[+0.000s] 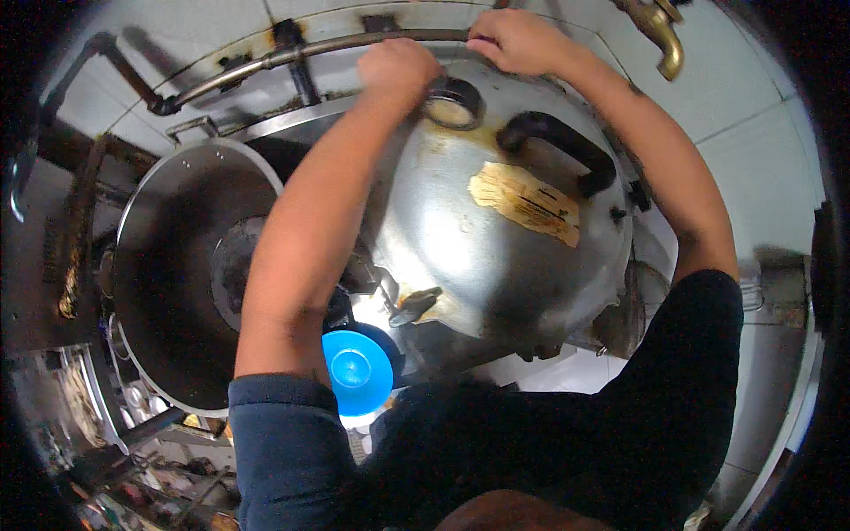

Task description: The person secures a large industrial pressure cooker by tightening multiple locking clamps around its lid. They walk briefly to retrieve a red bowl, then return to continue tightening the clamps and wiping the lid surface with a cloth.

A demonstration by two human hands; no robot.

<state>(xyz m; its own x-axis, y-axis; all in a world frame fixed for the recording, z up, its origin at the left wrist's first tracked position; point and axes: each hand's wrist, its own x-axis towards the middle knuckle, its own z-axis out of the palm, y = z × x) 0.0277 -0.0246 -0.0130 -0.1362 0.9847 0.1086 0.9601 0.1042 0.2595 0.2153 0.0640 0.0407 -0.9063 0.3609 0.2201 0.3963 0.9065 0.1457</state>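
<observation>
A large silver pressure cooker (443, 239) stands in front of me, its domed lid bearing a round gauge (454, 104), a black handle (567, 146) and a torn yellowish label (524, 200). Both my arms reach over it to its far side. My left hand (397, 69) is closed just beyond the gauge, close to the wall pipe (354, 42); whatever its fingers hold is hidden. Farther right, my right hand (515, 41) is also closed, at the lid's far edge beside the pipe's end. I cannot make out what it grips. A grey clamp (416, 306) shows on the near rim.
A deep, wide metal pot (168, 265) stands open on the left. Between it and the cooker sits a blue plastic bowl (376, 380), partly behind my left arm. A brass tap (660, 35) juts from the tiled wall (753, 159) at the far right.
</observation>
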